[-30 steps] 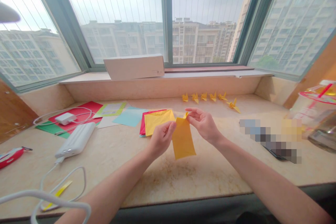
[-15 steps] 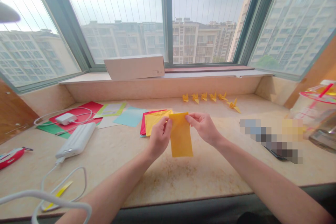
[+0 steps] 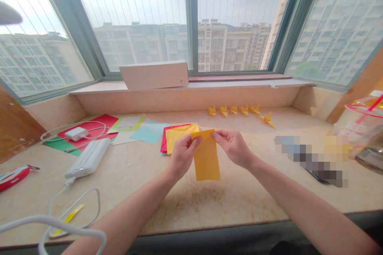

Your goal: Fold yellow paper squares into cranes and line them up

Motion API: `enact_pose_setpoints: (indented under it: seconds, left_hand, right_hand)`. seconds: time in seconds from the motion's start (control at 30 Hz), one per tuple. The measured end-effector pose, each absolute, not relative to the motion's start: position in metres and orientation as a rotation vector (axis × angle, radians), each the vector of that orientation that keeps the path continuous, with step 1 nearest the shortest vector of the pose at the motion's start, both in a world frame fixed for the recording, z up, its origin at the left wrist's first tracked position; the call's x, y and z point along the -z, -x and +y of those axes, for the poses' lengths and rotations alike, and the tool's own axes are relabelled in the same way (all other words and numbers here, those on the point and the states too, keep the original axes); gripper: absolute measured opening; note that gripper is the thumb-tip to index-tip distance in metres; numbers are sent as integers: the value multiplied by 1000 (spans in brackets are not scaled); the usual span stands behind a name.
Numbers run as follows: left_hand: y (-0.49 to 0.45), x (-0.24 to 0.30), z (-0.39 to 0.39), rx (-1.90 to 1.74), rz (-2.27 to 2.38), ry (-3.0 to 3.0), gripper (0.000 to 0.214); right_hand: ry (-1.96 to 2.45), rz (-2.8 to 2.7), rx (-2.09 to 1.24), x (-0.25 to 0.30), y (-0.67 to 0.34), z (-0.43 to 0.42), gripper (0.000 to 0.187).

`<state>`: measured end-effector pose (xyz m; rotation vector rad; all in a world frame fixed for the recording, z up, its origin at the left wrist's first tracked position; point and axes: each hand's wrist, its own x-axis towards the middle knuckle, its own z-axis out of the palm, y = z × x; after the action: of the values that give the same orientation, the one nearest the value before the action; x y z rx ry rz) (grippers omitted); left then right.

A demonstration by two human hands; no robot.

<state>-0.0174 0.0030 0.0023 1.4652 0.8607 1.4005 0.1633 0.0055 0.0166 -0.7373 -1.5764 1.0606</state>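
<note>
A folded yellow sheet of paper (image 3: 207,163) hangs upright between my hands above the counter. My left hand (image 3: 183,154) pinches its upper left edge, thumb in front. At the upper right corner, the thumb and fingers of my right hand (image 3: 231,144) are closed on the same sheet. Just behind my left hand lies a stack of coloured paper (image 3: 176,133), yellow on top with red and blue edges showing beneath. Several small yellow origami cranes (image 3: 234,109) stand in a row at the back, right of centre.
To the left lie a white power bank (image 3: 89,157) with cables, a white charger (image 3: 76,133), coloured sheets (image 3: 149,132) and a red-and-white tool (image 3: 13,178). A blurred-out phone (image 3: 312,163) and a plastic cup (image 3: 359,125) are at right. A white box (image 3: 154,75) rests on the sill.
My left thumb has slid a little right across the top of the yellow paper, and the sheet's upper left corner has tilted slightly. Both hands keep their hold. The view has shifted slightly.
</note>
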Motion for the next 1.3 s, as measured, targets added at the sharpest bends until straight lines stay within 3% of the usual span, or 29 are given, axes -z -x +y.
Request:
enact_pose_setpoints:
  seconds: [0.9, 1.3]
  left_hand:
    - [18, -2, 1, -1357, 897, -1493, 30]
    - [20, -2, 0, -1182, 952, -1664, 43]
  right_hand:
    - [849, -1569, -995, -18, -166, 6, 37]
    - [892, -1550, -1031, -19, -169, 12, 34]
